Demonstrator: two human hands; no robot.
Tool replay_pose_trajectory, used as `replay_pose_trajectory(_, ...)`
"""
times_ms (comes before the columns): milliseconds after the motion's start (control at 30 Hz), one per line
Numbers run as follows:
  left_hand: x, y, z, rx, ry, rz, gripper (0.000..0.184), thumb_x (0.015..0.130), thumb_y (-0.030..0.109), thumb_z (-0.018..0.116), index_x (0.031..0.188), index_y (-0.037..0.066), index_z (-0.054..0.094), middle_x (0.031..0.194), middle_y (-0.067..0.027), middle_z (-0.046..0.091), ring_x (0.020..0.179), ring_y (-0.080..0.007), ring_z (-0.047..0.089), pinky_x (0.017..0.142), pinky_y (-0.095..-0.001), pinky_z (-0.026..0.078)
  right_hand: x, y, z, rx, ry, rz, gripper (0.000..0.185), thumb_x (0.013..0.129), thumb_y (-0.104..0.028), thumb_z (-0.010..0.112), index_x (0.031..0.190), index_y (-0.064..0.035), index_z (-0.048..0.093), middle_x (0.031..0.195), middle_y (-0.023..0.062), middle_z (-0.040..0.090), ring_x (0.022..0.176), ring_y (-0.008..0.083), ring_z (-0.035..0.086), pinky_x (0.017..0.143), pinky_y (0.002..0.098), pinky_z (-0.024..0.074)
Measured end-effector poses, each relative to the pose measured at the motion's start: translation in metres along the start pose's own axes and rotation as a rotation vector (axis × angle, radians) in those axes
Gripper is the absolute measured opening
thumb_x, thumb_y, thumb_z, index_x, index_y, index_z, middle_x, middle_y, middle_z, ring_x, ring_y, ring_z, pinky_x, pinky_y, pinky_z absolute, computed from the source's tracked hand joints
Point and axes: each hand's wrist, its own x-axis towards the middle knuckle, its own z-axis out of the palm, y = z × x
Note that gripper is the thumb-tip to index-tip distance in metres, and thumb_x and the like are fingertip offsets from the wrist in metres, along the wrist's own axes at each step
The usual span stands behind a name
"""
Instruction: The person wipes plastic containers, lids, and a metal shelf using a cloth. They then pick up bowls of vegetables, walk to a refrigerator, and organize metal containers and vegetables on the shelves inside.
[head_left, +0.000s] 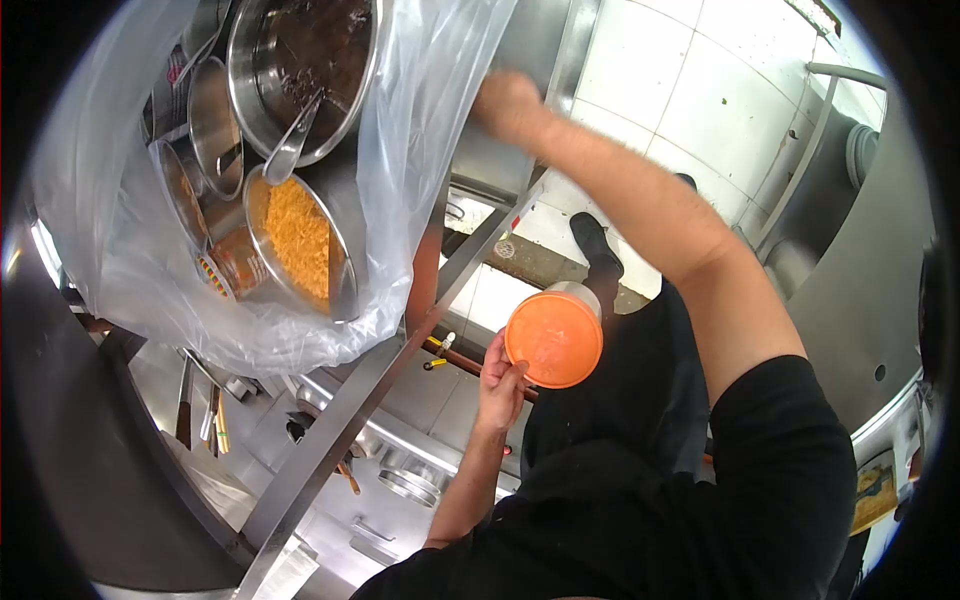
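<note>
My left hand [505,385] grips a round tub by its side, its fingers closed at the rim. The tub's flat orange lid [555,340] faces up toward me, and part of the pale tub wall [578,295] shows behind it. Stretched out ahead, my right hand [508,108] is at the edge of a clear plastic sheet [400,130]. Motion blurs its fingers, so I cannot see whether they hold the plastic. Below the sheet's edge, a metal container of orange shreds [300,240] sits beside a large steel pot [362,105] with dark contents and a spoon handle [292,145].
Several steel containers, one a tilted bowl [215,130], and a jar [238,262] stand left of the shreds. A metal bar [350,410] crosses between me and the lower shelf with pans [410,480]. White floor tiles [650,80] lie ahead right; a steel basin [840,230] stands right.
</note>
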Motion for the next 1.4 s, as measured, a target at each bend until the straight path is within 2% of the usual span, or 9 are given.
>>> replay_pose_trajectory(167,0.001,0.009,0.009,-0.035,0.003,-0.007,0.064,0.096,-0.01,0.051,0.157,0.005,0.034,0.154,-0.0134,0.048,0.142,-0.0245,0.049,0.115,-0.04,0.046,-0.026,-0.077,0.061,-0.046,-0.33,-0.022,0.023,0.088,-0.013,0.07,0.107,-0.0087,0.081,0.123,0.0134,0.075,0.108,0.0321,0.073,0.085,0.0492,0.0612)
replay_pose_trajectory(267,-0.008,0.011,-0.002,-0.034,0.033,0.035,0.063,0.096,-0.005,0.054,0.155,0.005,0.036,0.153,-0.0142,0.048,0.141,-0.0268,0.05,0.116,-0.0443,0.045,0.015,-0.029,0.054,-0.044,-0.344,-0.423,0.029,0.089,-0.017,0.067,0.114,-0.0053,0.076,0.114,0.0148,0.076,0.111,0.0342,0.072,0.09,0.0475,0.06)
replay_pose_trajectory(467,-0.02,0.027,-0.045,-0.148,0.159,0.048,0.065,0.093,0.005,0.06,0.154,0.006,0.037,0.151,-0.0144,0.05,0.139,-0.0297,0.052,0.115,-0.049,0.047,0.008,0.06,-0.087,0.177,0.429,0.158,0.032,0.089,-0.02,0.069,0.119,-0.0132,0.076,0.125,0.0109,0.073,0.11,0.0308,0.072,0.082,0.0458,0.0605)
replay_pose_trajectory(567,-0.018,0.043,-0.051,-0.151,0.215,0.129,0.063,0.094,0.007,0.062,0.152,0.009,0.038,0.146,-0.0135,0.054,0.132,-0.0295,0.058,0.104,-0.0482,0.056,0.078,0.072,-0.044,-0.018,0.786,0.319,0.03,0.094,-0.015,0.061,0.122,-0.0079,0.067,0.114,0.0139,0.072,0.096,0.033,0.073,0.074,0.0427,0.0614)
replay_pose_trajectory(700,-0.011,0.063,-0.067,-0.148,0.315,0.25,0.049,0.096,0.009,0.063,0.143,0.013,0.05,0.136,-0.0083,0.063,0.116,-0.0242,0.068,0.085,-0.0365,0.064,0.081,-0.029,0.011,0.082,0.481,0.049,0.028,0.095,-0.015,0.059,0.119,-0.0051,0.069,0.125,0.015,0.065,0.114,0.0341,0.064,0.084,0.0442,0.0598)
replay_pose_trajectory(733,-0.011,0.067,-0.075,-0.141,0.338,0.267,0.047,0.096,0.01,0.063,0.141,0.013,0.051,0.135,-0.0076,0.064,0.114,-0.0236,0.069,0.084,-0.0362,0.064,0.07,-0.057,0.018,0.46,0.257,0.079,0.03,0.097,-0.018,0.061,0.121,-0.0069,0.074,0.136,0.0151,0.065,0.122,0.0335,0.065,0.093,0.0468,0.0567)
replay_pose_trajectory(800,-0.007,0.076,-0.078,-0.15,0.384,0.311,0.042,0.096,0.01,0.064,0.137,0.013,0.054,0.131,-0.0063,0.066,0.11,-0.0224,0.069,0.082,-0.0357,0.064,0.067,-0.107,0.075,0.1,0.154,-0.238,0.033,0.096,-0.019,0.063,0.126,-0.0075,0.073,0.133,0.0139,0.068,0.121,0.0325,0.068,0.094,0.0464,0.0575)
replay_pose_trajectory(1067,-0.013,0.102,-0.064,-0.229,0.422,0.363,0.023,0.096,0.011,0.065,0.12,0.012,0.065,0.115,-0.0046,0.072,0.095,-0.0161,0.071,0.08,-0.0326,0.062,-0.015,-0.059,0.055,0.084,-0.215,-0.302,0.035,0.09,-0.016,0.068,0.122,-0.0054,0.073,0.125,0.0149,0.073,0.116,0.0317,0.07,0.093,0.0431,0.0584)
replay_pose_trajectory(1400,0.003,0.116,-0.075,-0.366,0.318,0.372,0.029,0.094,0.009,0.066,0.122,0.001,0.067,0.119,-0.0134,0.073,0.104,-0.0229,0.073,0.085,-0.0354,0.065,0.093,-0.109,0.087,0.195,0.072,-0.36,0.026,0.093,-0.019,0.066,0.114,-0.0092,0.079,0.12,0.0143,0.075,0.113,0.0302,0.072,0.089,0.0442,0.0588)
